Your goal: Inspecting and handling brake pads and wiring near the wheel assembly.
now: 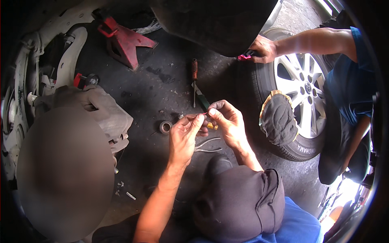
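The left hand (184, 137) and right hand (227, 123) pinch a thin red strand (204, 114) between their thumbs and fingers, above the dark floor (148, 101). Beneath lie pliers (209, 150) and a tape roll (161, 127), then a screwdriver (195, 73); farther out are a red jack stand (126, 46) and a wheel (308, 87).

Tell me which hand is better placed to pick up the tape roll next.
Probably the left hand: the tape roll lies just to its left, while the right hand is farther off. Both hands pinch a thin red piece, so the left may need to let go first.
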`<state>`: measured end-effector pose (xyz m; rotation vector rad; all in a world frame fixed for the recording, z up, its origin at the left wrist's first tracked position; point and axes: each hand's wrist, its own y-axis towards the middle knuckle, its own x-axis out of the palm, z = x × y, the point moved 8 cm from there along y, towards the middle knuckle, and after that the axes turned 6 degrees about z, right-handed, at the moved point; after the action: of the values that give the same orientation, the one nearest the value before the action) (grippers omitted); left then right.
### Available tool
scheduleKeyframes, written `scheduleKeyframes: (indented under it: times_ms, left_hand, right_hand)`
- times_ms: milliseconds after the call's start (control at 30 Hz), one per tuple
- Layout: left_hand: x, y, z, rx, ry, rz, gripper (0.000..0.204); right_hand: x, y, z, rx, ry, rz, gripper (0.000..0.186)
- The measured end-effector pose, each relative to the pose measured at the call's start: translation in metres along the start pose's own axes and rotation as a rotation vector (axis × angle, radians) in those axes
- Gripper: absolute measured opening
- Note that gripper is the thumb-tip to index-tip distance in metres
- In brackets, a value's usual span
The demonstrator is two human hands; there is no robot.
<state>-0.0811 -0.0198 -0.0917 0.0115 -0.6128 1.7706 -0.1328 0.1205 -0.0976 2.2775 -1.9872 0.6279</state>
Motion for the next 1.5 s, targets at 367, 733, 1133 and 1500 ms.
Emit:
scheduleKeyframes:
  times_ms: [367,733,1133,1500]
  left_hand:
    - [0.022,-0.034,0.077,1.054,0.861,0.168,0.016]
    - [-0.001,-0.002,0.014,0.043,-0.37,0.231,0.011]
    - [0.005,0.007,0.013,0.168,-0.482,0.206,0.007]
    - [-0.019,0.015,0.035,0.277,0.031,0.165,0.016]
  right_hand:
    - [0.012,-0.006,0.022,0.418,0.389,-0.017,0.018]
    - [0.026,-0.02,-0.045,-0.553,-0.499,0.064,0.014]
    - [0.022,-0.019,-0.042,-0.448,-0.387,0.171,0.009]
    - [0.016,-0.007,0.011,0.172,-0.014,-0.034,0.029]
